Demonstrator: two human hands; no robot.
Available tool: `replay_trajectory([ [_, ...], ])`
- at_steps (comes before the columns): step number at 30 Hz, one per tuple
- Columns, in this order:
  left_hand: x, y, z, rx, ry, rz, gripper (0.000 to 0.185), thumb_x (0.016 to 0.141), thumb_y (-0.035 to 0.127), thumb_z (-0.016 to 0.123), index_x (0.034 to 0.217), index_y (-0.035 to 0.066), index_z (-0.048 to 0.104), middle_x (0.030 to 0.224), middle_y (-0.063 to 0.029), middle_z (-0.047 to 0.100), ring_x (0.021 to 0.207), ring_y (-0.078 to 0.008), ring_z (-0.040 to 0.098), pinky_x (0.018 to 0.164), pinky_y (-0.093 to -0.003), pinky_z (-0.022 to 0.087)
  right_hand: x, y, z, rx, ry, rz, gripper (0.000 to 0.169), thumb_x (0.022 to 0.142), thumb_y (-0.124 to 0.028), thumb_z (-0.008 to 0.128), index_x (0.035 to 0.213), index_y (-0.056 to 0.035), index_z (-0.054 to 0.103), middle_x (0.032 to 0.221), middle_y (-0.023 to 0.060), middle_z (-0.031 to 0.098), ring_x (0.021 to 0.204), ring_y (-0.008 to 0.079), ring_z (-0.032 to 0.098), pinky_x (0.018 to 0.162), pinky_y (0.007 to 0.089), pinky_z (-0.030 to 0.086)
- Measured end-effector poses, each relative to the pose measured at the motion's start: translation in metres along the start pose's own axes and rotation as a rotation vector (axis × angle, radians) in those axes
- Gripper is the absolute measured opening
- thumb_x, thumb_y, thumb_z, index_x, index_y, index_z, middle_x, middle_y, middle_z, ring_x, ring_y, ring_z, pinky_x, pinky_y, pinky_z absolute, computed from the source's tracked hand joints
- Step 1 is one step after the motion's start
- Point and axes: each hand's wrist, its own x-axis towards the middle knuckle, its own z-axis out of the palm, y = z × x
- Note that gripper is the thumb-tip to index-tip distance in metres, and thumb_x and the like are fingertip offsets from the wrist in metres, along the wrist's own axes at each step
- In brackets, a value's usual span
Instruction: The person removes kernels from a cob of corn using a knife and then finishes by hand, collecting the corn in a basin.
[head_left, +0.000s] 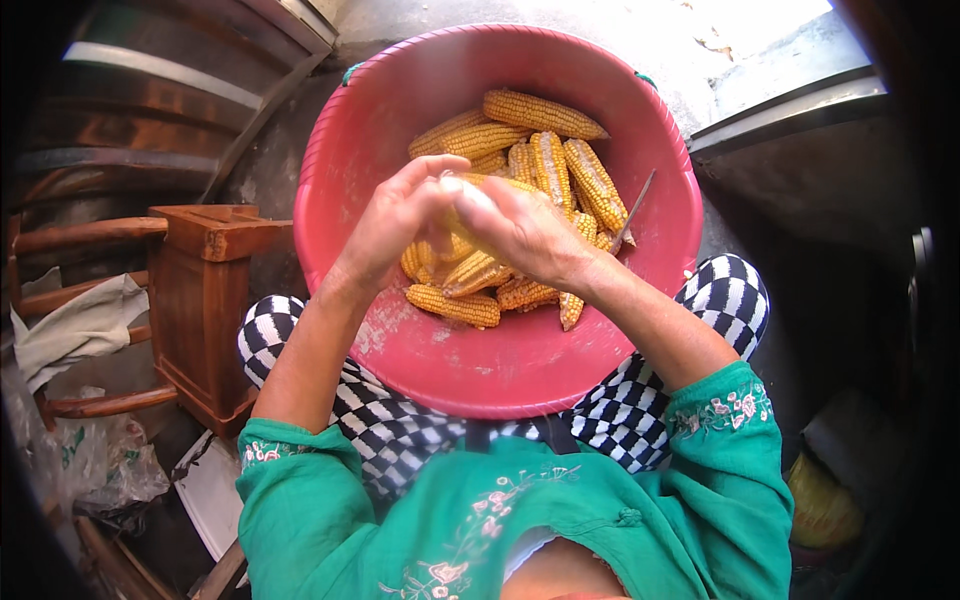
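Note:
A large red plastic basin (480, 375) holds several ears of yellow corn (544, 112), some with rows of kernels gone. Above the pile, my left hand (397, 217) and my right hand (517, 225) come together around one ear of corn (487, 182), partly hidden by the fingers and blurred. The thumbs meet near its left part. A thin pointed metal tool (637, 206) leans against the basin's inner right wall, its lower end by the corn.
A brown wooden stand (199, 322) and a wooden chair frame with a grey cloth (82, 322) are at the left. Plastic bags (120, 465) lie below them. A metal door (165, 82) stands at the upper left, a door track (787, 112) at the upper right.

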Motion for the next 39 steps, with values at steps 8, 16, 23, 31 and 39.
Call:
replay_trajectory([
  [8, -0.001, 0.000, -0.002, 0.031, 0.024, -0.029, 0.025, 0.089, 0.023, 0.054, 0.106, 0.005, 0.058, 0.079, 0.0009, 0.059, 0.053, -0.0039, 0.051, 0.050, -0.0171, 0.045, 0.006, 0.006, 0.002, 0.428, -0.023, 0.231, 0.052, 0.096, -0.043, 0.039, 0.082, 0.0029, 0.058, 0.073, 0.0099, 0.054, 0.070, 0.0156, 0.048, 0.066, 0.0360, 0.041],
  [16, 0.000, 0.002, -0.010, 0.041, 0.142, 0.084, 0.025, 0.093, 0.030, 0.051, 0.102, 0.008, 0.059, 0.073, 0.0021, 0.057, 0.048, -0.0030, 0.046, 0.044, -0.0170, 0.036, 0.001, -0.011, -0.005, 0.288, -0.126, 0.096, 0.051, 0.092, -0.047, 0.047, 0.108, 0.0018, 0.054, 0.094, 0.0101, 0.059, 0.090, 0.0150, 0.054, 0.079, 0.0317, 0.044],
  [23, 0.001, 0.004, -0.009, 0.070, 0.163, 0.084, 0.033, 0.090, 0.035, 0.054, 0.106, 0.006, 0.056, 0.075, 0.0018, 0.056, 0.050, -0.0035, 0.045, 0.045, -0.0164, 0.036, -0.003, -0.012, -0.002, 0.455, -0.105, 0.032, 0.048, 0.097, -0.042, 0.038, 0.104, 0.0009, 0.058, 0.087, 0.0037, 0.060, 0.081, 0.0105, 0.051, 0.073, 0.0294, 0.044],
  [31, -0.005, 0.010, -0.008, 0.109, 0.071, 0.118, 0.036, 0.091, 0.037, 0.051, 0.110, 0.006, 0.055, 0.079, 0.0014, 0.056, 0.056, -0.0034, 0.046, 0.047, -0.0167, 0.037, -0.004, -0.009, -0.005, 0.708, -0.115, 0.260, 0.048, 0.097, -0.042, 0.039, 0.109, 0.0006, 0.057, 0.085, 0.0061, 0.062, 0.077, 0.0115, 0.056, 0.072, 0.0265, 0.047],
  [39, -0.013, 0.009, -0.007, 0.167, 0.073, 0.146, 0.025, 0.092, 0.029, 0.052, 0.108, 0.009, 0.054, 0.080, 0.0035, 0.056, 0.062, -0.0019, 0.048, 0.050, -0.0163, 0.037, -0.009, -0.018, 0.004, 0.373, -0.116, 0.061, 0.051, 0.092, -0.048, 0.048, 0.106, 0.0011, 0.053, 0.094, 0.0087, 0.056, 0.093, 0.0148, 0.051, 0.080, 0.0293, 0.043],
])
